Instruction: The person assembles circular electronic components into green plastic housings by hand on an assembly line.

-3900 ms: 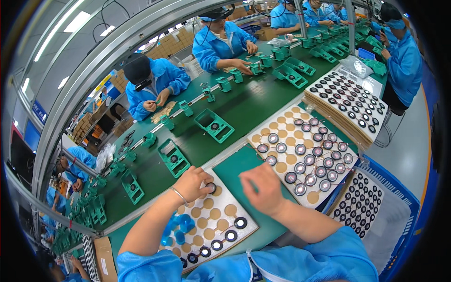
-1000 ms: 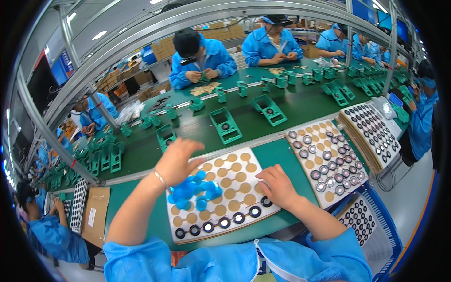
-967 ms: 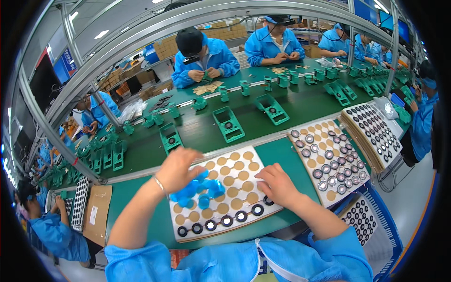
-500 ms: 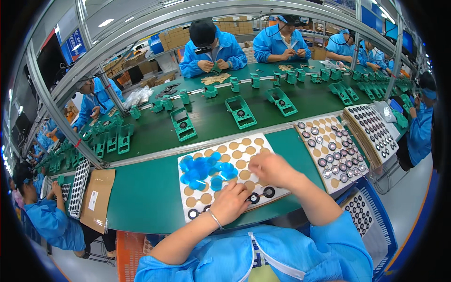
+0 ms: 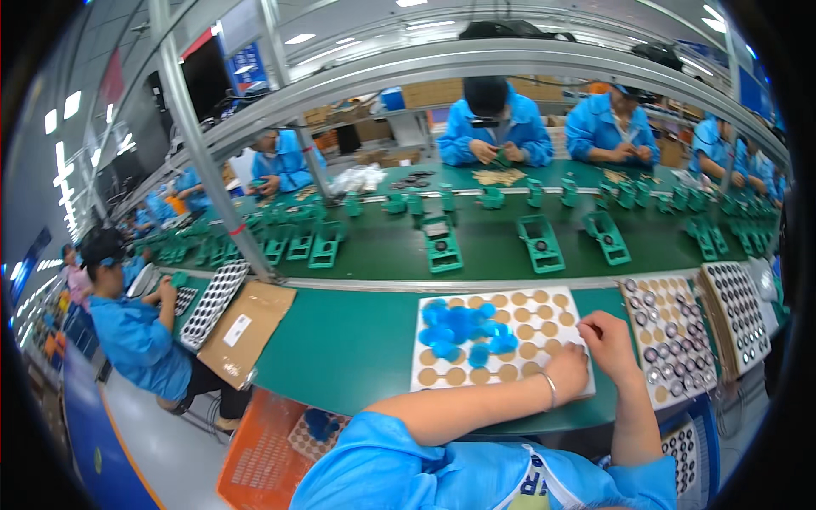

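A white tray (image 5: pixel 544 299) with rows of round tan recesses lies on the green bench before me. Thin blue translucent discs (image 5: pixel 459 323) are heaped over its left and middle part. My left hand (image 5: pixel 568 367), a bracelet at its wrist, is at the tray's right side with its fingers curled down; its forearm hides part of the front edge. Just beyond the right edge my right hand (image 5: pixel 607 337) is raised, closed in a pinch. What either hand's fingertips hold, if anything, is too small or hidden to make out.
Right of me stand a tray of round black-rimmed parts (image 5: pixel 667 340) and a stack of similar trays (image 5: pixel 738 314). Green housings (image 5: pixel 541 244) line the belt ahead. Cardboard (image 5: pixel 246 331) lies left, above an orange crate (image 5: pixel 263 450). A metal post (image 5: pixel 204 161) rises there. Co-workers sit around.
My view has swung left, so the bench and tray appear farther right. The right hand has moved from over the tray to its right edge; the left has shifted to the tray's right side.
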The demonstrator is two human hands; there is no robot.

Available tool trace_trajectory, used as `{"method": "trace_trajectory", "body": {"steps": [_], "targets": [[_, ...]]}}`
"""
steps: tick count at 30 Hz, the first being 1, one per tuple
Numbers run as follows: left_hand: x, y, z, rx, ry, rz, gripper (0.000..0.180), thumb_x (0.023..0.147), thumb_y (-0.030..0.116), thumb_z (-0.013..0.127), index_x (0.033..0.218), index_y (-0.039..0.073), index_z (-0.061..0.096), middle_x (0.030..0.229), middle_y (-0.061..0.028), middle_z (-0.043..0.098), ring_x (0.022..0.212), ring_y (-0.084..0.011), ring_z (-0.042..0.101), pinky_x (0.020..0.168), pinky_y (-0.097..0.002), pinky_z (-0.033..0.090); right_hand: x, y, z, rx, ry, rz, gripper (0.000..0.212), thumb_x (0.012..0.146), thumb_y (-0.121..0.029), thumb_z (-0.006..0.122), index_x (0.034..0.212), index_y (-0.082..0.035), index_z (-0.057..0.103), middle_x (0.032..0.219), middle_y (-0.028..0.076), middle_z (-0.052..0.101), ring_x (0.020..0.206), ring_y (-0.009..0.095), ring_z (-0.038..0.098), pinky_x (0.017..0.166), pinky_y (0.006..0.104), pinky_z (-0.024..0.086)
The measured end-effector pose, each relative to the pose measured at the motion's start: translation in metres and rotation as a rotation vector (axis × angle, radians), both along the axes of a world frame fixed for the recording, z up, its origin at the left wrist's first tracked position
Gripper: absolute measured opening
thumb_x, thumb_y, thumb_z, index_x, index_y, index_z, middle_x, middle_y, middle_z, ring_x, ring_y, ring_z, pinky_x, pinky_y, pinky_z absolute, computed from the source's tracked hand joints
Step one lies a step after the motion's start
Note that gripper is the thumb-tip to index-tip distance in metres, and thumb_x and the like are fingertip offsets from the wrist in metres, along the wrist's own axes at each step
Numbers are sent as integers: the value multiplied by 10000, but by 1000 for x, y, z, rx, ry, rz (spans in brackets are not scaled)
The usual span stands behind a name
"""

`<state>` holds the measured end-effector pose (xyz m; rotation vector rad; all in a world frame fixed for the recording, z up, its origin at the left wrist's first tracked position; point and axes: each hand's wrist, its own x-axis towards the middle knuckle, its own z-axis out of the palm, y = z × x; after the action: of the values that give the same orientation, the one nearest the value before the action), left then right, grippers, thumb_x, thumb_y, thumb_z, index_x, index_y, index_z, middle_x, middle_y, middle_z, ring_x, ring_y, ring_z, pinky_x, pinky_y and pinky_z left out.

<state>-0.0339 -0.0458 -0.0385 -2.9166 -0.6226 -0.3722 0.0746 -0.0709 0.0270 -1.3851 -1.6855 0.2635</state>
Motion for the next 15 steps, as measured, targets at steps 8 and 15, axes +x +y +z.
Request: {"method": "trace_trajectory", "body": {"steps": [8, 15], "targets": [[-8, 2, 2, 156, 106, -104, 214, 748, 169, 514, 771, 23, 668, 826, -101, 602, 880, -249, 504, 722, -322, 391, 2, 20, -11, -11, 109, 12, 53, 763, -13, 596, 748, 33, 573, 620, 98, 536, 527, 139, 478, 490, 266, 380], [-5, 1, -5, 95, 97, -108, 217, 730, 189, 532, 789, 45, 684, 882, -109, 610, 901, -261, 493, 770, -338, 384, 3, 28, -21, -68, 192, 31, 73, 763, -2, 590, 711, 41, 562, 597, 74, 531, 524, 107, 466, 491, 250, 381]]}}
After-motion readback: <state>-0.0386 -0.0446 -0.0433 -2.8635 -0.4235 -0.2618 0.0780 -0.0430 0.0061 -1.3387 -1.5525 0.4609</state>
